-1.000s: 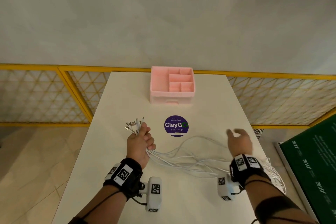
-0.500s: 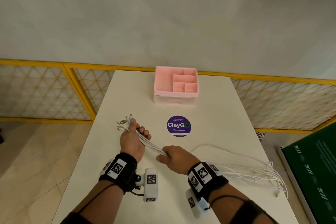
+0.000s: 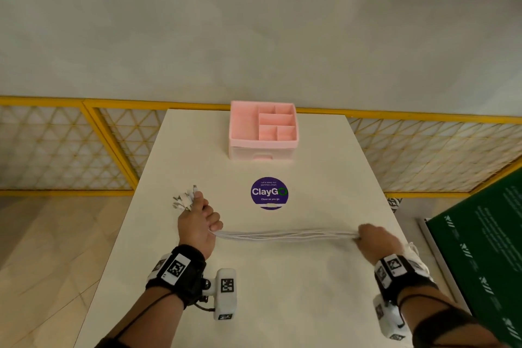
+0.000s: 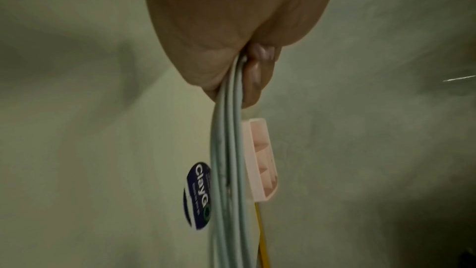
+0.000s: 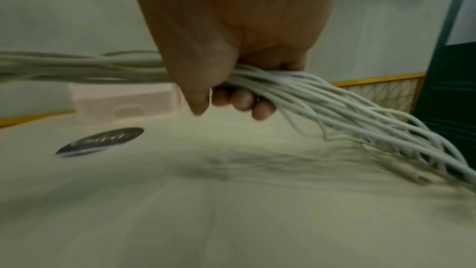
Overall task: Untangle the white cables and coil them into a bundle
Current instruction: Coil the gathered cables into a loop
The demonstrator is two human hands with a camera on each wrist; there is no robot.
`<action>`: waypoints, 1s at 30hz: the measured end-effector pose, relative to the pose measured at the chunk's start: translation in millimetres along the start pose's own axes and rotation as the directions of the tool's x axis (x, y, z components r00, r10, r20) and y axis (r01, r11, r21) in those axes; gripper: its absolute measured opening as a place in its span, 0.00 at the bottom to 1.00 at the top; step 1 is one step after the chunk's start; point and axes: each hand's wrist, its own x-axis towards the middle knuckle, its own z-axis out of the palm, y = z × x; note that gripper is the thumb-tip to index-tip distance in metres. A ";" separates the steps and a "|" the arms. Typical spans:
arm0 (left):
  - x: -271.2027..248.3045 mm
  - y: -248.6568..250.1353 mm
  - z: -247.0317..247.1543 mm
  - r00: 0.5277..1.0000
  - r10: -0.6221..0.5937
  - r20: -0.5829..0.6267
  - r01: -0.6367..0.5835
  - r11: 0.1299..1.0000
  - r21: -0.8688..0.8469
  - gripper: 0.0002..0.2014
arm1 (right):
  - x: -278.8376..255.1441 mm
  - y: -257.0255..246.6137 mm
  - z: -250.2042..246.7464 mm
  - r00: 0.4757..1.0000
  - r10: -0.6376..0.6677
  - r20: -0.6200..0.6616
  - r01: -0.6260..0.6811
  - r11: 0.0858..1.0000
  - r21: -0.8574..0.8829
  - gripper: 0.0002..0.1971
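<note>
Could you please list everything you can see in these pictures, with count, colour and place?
cables: several, exact count unclear, white, pulled into a line between both hands above the table, plug ends sticking out past the left hand, loose ends trailing past the right
organiser box: one, pink, compartments on top, far end of the table
sticker: one, purple, round, middle of the table
table: one, white, beneath everything
railing: one, yellow, behind the table
board: one, dark green, right of the table
left hand: one, grips the cables near the plugs
right hand: one, grips the cables further along
</note>
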 end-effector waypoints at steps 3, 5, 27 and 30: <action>-10.6 -18.4 7.6 0.998 -0.057 0.036 0.054 0.997 0.057 0.19 | 5.4 13.7 -19.9 0.941 0.093 -0.325 -0.059 0.992 0.113 0.21; -17.8 -27.0 15.2 0.997 -0.058 0.052 0.052 0.992 0.115 0.19 | 5.6 18.2 -20.2 0.920 0.158 -0.358 -0.077 0.970 0.230 0.22; -39.9 -25.9 35.2 0.919 -0.020 0.393 -0.279 0.672 0.686 0.17 | -47.0 -233.0 -95.3 0.747 -0.651 -0.135 0.578 0.535 0.616 0.26; -33.9 -21.0 26.7 0.935 -0.039 0.353 -0.240 0.664 0.708 0.15 | -50.5 -239.7 -86.8 0.716 -0.669 -0.201 0.660 0.553 0.509 0.20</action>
